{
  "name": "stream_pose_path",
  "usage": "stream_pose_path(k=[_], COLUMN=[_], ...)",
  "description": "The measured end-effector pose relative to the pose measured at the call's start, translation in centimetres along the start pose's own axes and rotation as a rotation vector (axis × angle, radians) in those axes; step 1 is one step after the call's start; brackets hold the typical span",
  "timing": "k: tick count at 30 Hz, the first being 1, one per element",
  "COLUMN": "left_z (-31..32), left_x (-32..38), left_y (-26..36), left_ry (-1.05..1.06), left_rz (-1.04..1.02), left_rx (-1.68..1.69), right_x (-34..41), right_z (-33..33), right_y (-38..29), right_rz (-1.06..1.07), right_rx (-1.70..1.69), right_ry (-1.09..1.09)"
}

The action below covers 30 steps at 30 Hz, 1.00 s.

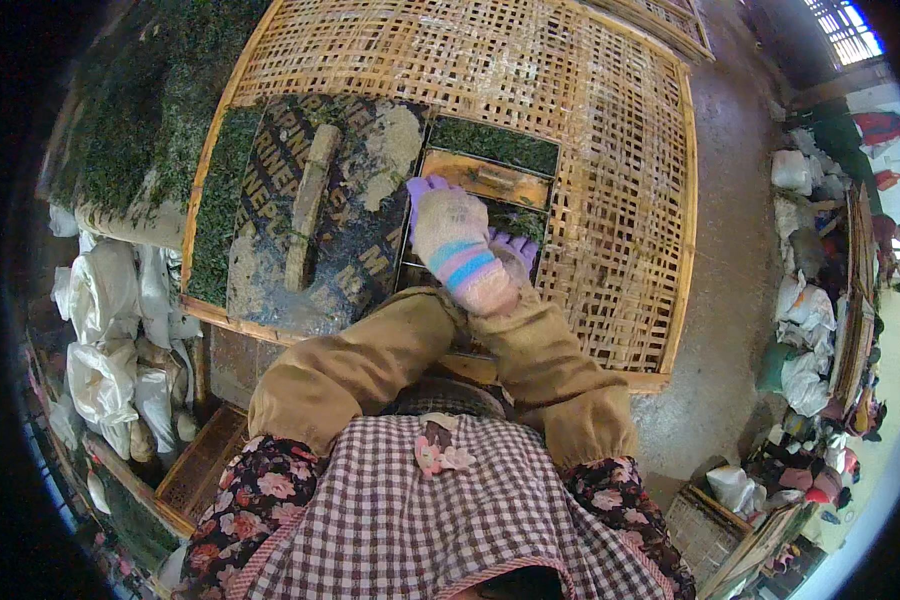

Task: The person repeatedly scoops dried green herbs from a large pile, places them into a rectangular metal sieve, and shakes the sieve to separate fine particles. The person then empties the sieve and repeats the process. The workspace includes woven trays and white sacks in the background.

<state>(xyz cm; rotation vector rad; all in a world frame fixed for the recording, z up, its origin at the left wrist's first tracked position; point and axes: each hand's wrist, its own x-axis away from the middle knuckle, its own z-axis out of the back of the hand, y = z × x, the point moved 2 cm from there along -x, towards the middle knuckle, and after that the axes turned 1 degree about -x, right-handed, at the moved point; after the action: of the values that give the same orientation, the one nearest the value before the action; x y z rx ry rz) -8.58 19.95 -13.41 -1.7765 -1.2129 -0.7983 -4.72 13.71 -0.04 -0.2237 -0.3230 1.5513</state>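
My two gloved hands cross at the wrists over a dark rectangular frame (403, 271). On top, my right hand (454, 225) reaches up and left, its purple fingers near the frame's left edge. My left hand (517, 251) lies under that wrist, mostly hidden, with purple fingertips pointing right beside loose greens (523, 223). What either palm holds cannot be seen. Just beyond sits a wooden block (457, 166) with a small raised grip. Dark shredded leaves (495, 142) fill the frame's far end. Left of the frame, a wooden bar (311, 206) lies on a black printed plywood board (270, 176).
Beneath everything is a large woven bamboo tray (622, 202) with a wooden rim. More green leaf material (172, 97) is heaped at the upper left. White plastic sacks (105, 292) stand below it. Sacks and bags (802, 322) line the right side beyond the concrete floor (735, 187).
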Motion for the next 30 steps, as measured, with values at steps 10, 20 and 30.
stream_pose_path(k=[10, 20, 30], left_z=[-4.2, -7.9, -6.9], left_x=[6.4, 9.4, 10.3], left_y=[1.6, 8.9, 12.4], left_ry=[0.768, 0.579, 0.615], left_rz=[0.873, 1.624, 1.335], left_rx=[2.49, 2.235, 2.174], right_x=[8.1, 9.2, 11.1], right_z=[-1.1, -2.7, 0.3], right_y=[14.1, 11.7, 12.1], right_rz=[-0.194, -0.068, -0.09], right_rx=[-0.263, 0.055, -0.333], right_ry=[0.499, 0.298, 0.637])
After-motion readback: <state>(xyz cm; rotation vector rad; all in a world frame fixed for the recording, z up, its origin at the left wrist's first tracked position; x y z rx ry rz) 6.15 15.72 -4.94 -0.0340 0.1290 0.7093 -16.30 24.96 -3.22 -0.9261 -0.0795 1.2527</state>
